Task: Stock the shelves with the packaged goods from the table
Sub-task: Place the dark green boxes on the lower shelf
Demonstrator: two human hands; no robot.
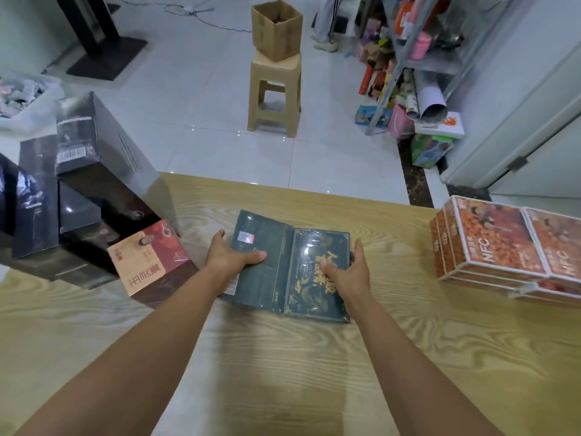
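At mid-table (283, 357): dark green package (283, 265) lying flat, clasped at both short ends — left hand (226, 256) thumb on top, right hand (347, 272) fingers curled round the edge. Just left, one red-and-tan box (151, 262), crowded by black boxes (78, 171), perhaps four. Far right, orange NFC packs (503, 243) stacked. Beyond, shelves (418, 51), stool (274, 92) bearing one cardboard carton (276, 28).

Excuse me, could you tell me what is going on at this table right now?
A person is gripping a dark green shrink-wrapped box on the wooden table, left hand and right hand on its two sides. It has not left the table. Orange NFC boxes and black boxes still wait there, with the stocked shelves across the room.
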